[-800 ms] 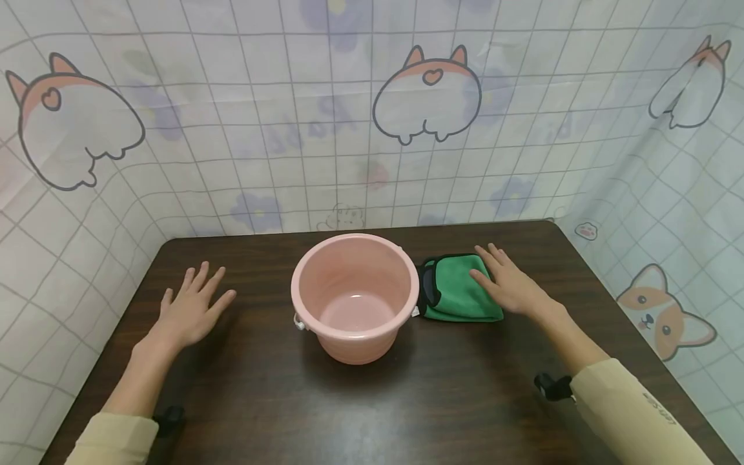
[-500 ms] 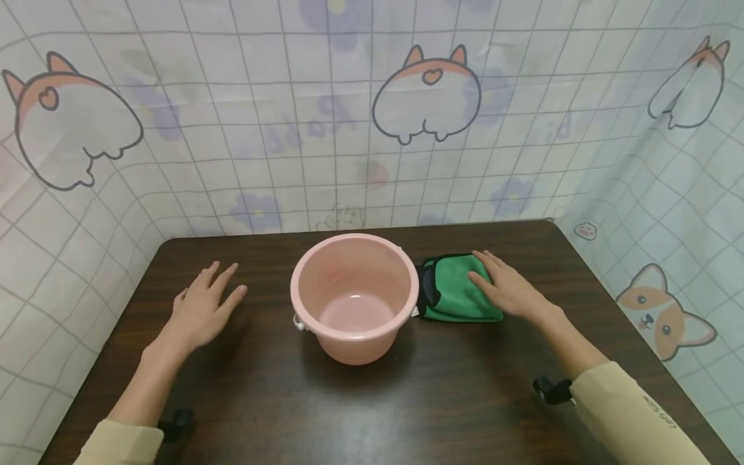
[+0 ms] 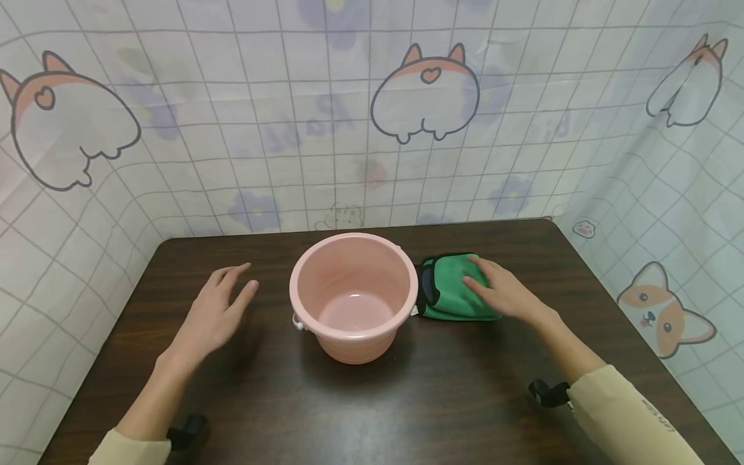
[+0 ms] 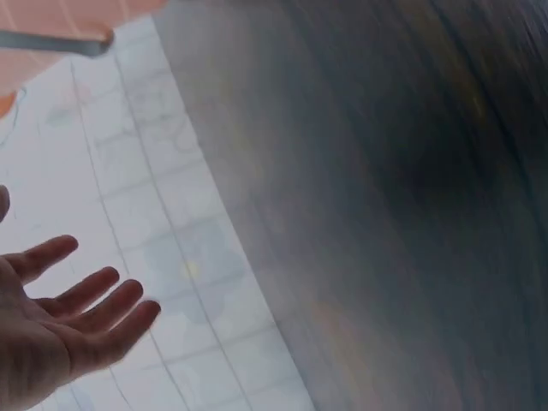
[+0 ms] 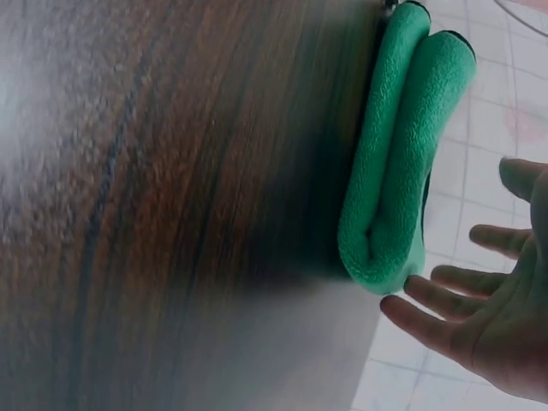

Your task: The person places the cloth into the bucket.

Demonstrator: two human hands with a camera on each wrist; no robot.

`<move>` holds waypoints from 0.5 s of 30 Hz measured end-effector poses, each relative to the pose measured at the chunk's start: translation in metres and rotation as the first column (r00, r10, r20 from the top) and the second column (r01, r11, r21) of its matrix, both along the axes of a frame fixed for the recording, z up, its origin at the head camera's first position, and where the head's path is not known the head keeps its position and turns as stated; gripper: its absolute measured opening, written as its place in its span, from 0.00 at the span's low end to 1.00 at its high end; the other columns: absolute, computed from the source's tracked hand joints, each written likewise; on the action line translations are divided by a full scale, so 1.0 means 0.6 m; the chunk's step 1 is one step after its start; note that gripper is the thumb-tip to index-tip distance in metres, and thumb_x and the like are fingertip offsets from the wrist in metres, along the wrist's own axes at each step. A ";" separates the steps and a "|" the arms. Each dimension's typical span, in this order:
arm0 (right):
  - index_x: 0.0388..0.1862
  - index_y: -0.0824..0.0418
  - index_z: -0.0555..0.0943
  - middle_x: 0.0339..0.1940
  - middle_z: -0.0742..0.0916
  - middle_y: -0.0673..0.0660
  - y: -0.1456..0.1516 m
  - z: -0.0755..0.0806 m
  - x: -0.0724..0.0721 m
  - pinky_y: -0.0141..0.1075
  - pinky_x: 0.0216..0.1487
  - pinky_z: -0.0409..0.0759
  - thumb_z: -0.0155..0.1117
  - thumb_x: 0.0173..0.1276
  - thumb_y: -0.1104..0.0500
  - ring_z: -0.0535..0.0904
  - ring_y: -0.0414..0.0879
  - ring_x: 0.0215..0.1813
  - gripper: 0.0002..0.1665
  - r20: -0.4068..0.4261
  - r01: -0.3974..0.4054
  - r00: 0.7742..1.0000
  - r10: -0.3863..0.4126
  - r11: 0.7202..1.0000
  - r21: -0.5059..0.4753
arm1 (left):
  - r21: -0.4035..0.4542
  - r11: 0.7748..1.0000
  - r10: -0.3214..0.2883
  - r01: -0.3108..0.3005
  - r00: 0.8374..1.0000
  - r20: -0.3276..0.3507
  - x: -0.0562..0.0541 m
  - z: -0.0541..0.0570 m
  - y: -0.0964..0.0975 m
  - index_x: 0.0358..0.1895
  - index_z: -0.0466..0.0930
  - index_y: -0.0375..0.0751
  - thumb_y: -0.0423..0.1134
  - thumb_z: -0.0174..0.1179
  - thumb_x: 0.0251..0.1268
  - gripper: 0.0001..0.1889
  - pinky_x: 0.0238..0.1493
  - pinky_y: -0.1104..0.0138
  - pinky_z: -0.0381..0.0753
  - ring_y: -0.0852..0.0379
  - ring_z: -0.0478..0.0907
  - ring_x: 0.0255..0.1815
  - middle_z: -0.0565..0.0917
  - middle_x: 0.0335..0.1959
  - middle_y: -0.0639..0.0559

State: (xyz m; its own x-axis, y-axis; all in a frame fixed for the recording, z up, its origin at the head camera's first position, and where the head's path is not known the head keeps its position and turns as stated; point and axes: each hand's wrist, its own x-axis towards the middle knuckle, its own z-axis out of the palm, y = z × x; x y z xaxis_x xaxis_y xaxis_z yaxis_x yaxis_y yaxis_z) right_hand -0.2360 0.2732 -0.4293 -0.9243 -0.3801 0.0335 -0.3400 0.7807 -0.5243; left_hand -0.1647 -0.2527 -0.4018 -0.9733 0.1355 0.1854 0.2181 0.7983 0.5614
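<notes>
A pink bucket (image 3: 354, 345) stands upright on the dark wooden table, its inside visible. Just to its right lies a folded green cloth (image 3: 456, 290) with black edging; the right wrist view shows the thick fold of the green cloth (image 5: 407, 154). My right hand (image 3: 506, 290) hovers over the cloth's right side, fingers spread and loosely bent, holding nothing. To the left of the bucket, apart from it, my left hand (image 3: 212, 316) is held above the table with relaxed fingers. In the left wrist view the left hand (image 4: 68, 325) holds nothing either.
The table (image 3: 360, 413) has its back edge against a wall covering (image 3: 325, 129) with a grid and cartoon dogs. More of this covering rises at the left and right sides. The bucket's handle fitting (image 3: 298, 321) sticks out at its left.
My left hand has moved right toward the bucket, its fingers turning inward and less spread. My right hand has shifted slightly left over the cloth. Bucket and cloth stay in place.
</notes>
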 end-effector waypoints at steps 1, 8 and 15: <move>0.79 0.70 0.60 0.76 0.65 0.76 -0.001 0.000 0.001 0.67 0.72 0.60 0.51 0.84 0.46 0.58 0.72 0.76 0.38 -0.003 0.001 1.000 -0.001 1.000 0.004 | 0.021 1.000 0.002 -0.001 1.000 -0.020 0.002 0.000 0.005 0.77 0.63 0.35 0.56 0.45 0.84 0.33 0.59 0.31 0.69 0.25 0.67 0.65 0.63 0.72 0.27; 0.77 0.73 0.63 0.72 0.69 0.79 0.001 0.000 0.004 0.68 0.68 0.65 0.57 0.81 0.49 0.62 0.74 0.73 0.38 0.034 0.047 0.998 -0.048 0.999 0.029 | 0.273 0.961 -0.027 0.039 0.998 -0.051 0.015 0.012 0.042 0.71 0.72 0.38 0.51 0.51 0.83 0.25 0.55 0.44 0.83 0.40 0.80 0.58 0.75 0.64 0.39; 0.76 0.74 0.62 0.58 0.78 0.77 0.010 -0.003 -0.008 0.62 0.53 0.77 0.59 0.80 0.49 0.76 0.68 0.56 0.39 0.085 0.079 0.993 -0.081 0.997 0.020 | 0.657 0.754 -0.157 0.001 0.971 0.179 0.007 0.031 0.063 0.73 0.67 0.32 0.50 0.54 0.81 0.30 0.56 0.62 0.84 0.47 0.78 0.60 0.72 0.68 0.38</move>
